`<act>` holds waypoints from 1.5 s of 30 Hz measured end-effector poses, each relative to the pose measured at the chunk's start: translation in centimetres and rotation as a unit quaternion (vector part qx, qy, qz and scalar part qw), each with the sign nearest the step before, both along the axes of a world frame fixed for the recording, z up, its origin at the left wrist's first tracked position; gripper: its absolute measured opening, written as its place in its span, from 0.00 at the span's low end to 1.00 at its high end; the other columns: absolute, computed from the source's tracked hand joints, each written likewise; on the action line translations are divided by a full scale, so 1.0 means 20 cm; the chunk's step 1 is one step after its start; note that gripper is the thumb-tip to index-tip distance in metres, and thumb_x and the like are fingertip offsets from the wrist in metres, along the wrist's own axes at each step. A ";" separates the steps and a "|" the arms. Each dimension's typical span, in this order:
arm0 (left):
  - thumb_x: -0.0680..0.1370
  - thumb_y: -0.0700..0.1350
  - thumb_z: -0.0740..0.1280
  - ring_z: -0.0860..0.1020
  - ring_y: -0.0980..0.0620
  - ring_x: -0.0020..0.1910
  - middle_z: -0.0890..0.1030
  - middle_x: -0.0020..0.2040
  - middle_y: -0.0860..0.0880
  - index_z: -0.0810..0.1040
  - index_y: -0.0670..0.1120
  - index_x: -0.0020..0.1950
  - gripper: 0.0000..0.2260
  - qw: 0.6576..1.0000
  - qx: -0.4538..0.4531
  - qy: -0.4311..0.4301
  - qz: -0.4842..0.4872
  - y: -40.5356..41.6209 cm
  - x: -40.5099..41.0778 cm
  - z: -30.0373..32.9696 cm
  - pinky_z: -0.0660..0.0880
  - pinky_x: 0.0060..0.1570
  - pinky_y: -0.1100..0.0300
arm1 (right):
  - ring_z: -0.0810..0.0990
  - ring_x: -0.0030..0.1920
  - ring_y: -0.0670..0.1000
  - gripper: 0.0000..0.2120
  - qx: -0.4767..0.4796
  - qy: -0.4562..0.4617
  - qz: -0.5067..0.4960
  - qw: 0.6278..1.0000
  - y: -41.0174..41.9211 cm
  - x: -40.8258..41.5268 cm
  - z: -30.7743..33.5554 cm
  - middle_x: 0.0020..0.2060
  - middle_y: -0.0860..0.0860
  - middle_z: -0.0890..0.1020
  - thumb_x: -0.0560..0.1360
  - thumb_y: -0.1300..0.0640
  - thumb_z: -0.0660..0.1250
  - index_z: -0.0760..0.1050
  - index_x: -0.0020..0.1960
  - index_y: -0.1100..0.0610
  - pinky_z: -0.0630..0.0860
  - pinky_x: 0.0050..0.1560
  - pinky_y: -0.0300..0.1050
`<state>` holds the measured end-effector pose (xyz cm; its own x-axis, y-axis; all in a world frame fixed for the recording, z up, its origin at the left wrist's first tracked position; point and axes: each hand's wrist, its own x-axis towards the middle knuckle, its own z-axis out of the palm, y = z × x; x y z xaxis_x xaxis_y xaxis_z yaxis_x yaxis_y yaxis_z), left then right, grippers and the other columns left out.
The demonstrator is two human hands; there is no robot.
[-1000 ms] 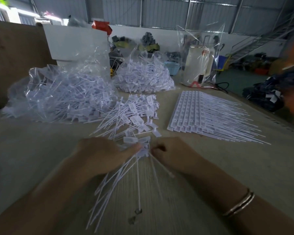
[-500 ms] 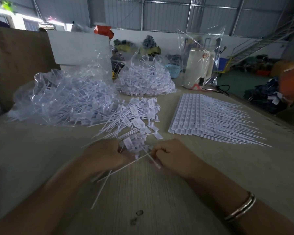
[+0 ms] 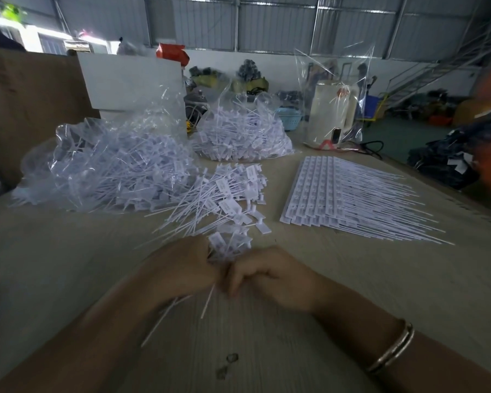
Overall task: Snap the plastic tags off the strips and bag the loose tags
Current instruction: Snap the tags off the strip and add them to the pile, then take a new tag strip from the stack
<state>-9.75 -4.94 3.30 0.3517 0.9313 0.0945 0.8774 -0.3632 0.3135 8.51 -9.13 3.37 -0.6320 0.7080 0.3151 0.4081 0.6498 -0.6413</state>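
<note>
My left hand [image 3: 182,268] grips a bunch of white plastic tags [image 3: 229,244]; their heads stick up above the fist and their thin tails hang out below it. My right hand [image 3: 270,275] is curled against the left, knuckles touching, and pinches the same bunch. Just beyond my hands lies a loose pile of snapped-off tags [image 3: 224,199]. A flat stack of uncut tag strips [image 3: 338,191] lies to the right. Two clear bags hold loose tags: a large one [image 3: 102,168] at the left and a smaller one [image 3: 243,134] behind the pile.
The wooden table [image 3: 352,279] has its edge running along the right. A clear bag around a white appliance [image 3: 333,109] stands at the back right. A white board [image 3: 131,80] and a brown board [image 3: 26,109] stand at the back left.
My hands have drawn together until they touch. The fanned tails have been gathered into a tight bunch, with fewer showing below my left fist.
</note>
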 end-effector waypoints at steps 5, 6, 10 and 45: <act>0.75 0.57 0.63 0.75 0.53 0.43 0.75 0.44 0.53 0.71 0.52 0.49 0.10 0.997 -0.010 0.066 -0.037 -0.03 -0.01 0.02 0.68 0.39 0.61 | 0.76 0.34 0.39 0.22 -0.039 0.190 -0.214 0.957 0.08 0.14 0.00 0.32 0.50 0.80 0.69 0.78 0.52 0.80 0.37 0.60 0.71 0.37 0.30; 0.76 0.57 0.61 0.74 0.52 0.44 0.75 0.47 0.52 0.70 0.51 0.51 0.11 0.996 -0.009 0.080 -0.037 -0.03 -0.01 0.02 0.68 0.40 0.60 | 0.75 0.34 0.41 0.23 -0.042 0.222 -0.237 0.945 0.10 0.17 -0.01 0.31 0.50 0.80 0.69 0.78 0.51 0.80 0.36 0.59 0.71 0.36 0.32; 0.79 0.56 0.57 0.73 0.50 0.47 0.76 0.54 0.49 0.65 0.50 0.48 0.09 0.993 0.039 0.106 -0.034 -0.02 0.00 -0.01 0.67 0.44 0.59 | 0.75 0.33 0.45 0.26 -0.034 0.269 -0.267 0.925 0.15 0.23 -0.03 0.30 0.49 0.79 0.70 0.78 0.50 0.80 0.35 0.55 0.71 0.35 0.36; 0.73 0.49 0.64 0.60 0.46 0.67 0.67 0.67 0.49 0.67 0.51 0.69 0.24 0.979 0.193 0.040 0.045 0.38 0.23 0.14 0.59 0.62 0.50 | 0.73 0.31 0.38 0.20 -0.047 0.201 -0.271 0.940 0.14 0.20 -0.03 0.30 0.45 0.77 0.71 0.74 0.53 0.78 0.36 0.56 0.68 0.35 0.29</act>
